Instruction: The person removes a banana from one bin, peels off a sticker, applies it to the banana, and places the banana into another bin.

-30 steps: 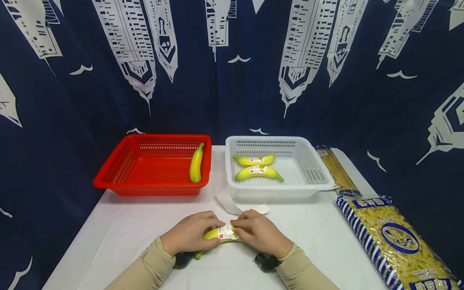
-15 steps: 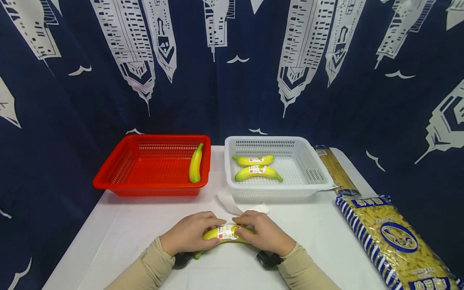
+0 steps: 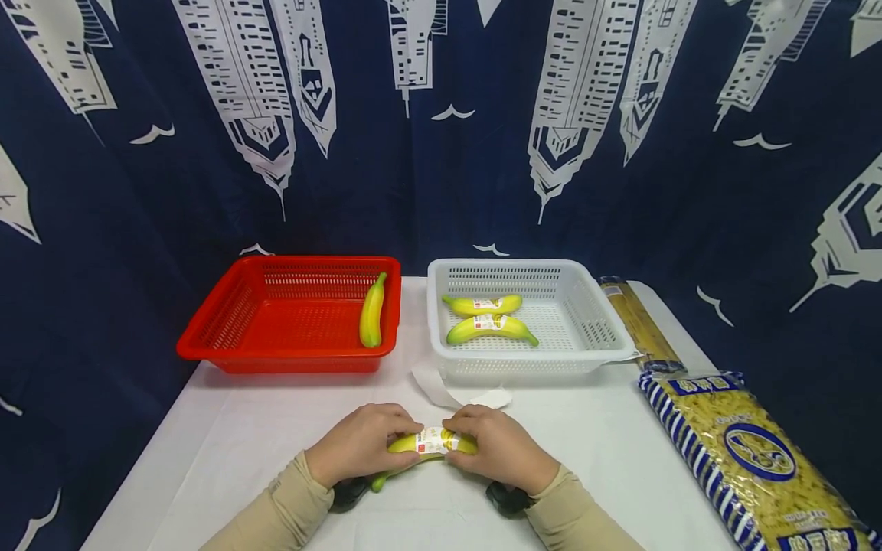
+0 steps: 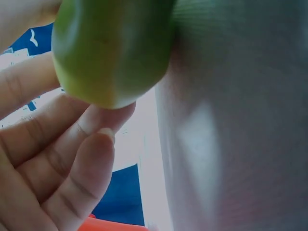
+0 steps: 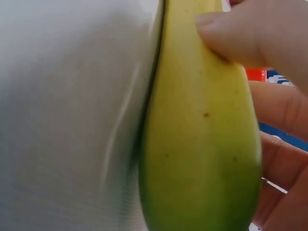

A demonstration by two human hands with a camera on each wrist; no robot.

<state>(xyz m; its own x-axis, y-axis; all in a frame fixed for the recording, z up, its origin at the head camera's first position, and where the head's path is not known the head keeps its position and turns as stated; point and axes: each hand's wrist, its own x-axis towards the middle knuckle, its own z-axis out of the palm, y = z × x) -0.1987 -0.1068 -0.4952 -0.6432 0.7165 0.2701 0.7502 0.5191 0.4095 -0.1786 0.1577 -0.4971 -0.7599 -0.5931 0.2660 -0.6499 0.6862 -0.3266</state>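
Observation:
A yellow-green banana [image 3: 432,441] with a white printed label [image 3: 437,440] round its middle lies on the table in front of me. My left hand [image 3: 368,440] grips its left part, thumb on the near side and fingers on the far side. The right part is held by my right hand [image 3: 501,448] in the same way, its thumb just below the label. In the left wrist view the banana's greener end [image 4: 110,53] sticks out past the fingers. Close up in the right wrist view, the banana [image 5: 202,139] shows small brown specks, with the thumb [image 5: 240,36] pressed on it.
A red basket [image 3: 289,364] at the back left contains one unlabelled banana [image 3: 372,312]. Two labelled bananas [image 3: 492,327] lie in the white basket [image 3: 510,360]. A white strip [image 3: 436,388] lies before it. Yellow food packages [image 3: 758,459] line the right edge.
My right fingers and thumb have slid off the label, so more of it and of the banana's right part shows. My left hand and the banana have hardly moved.

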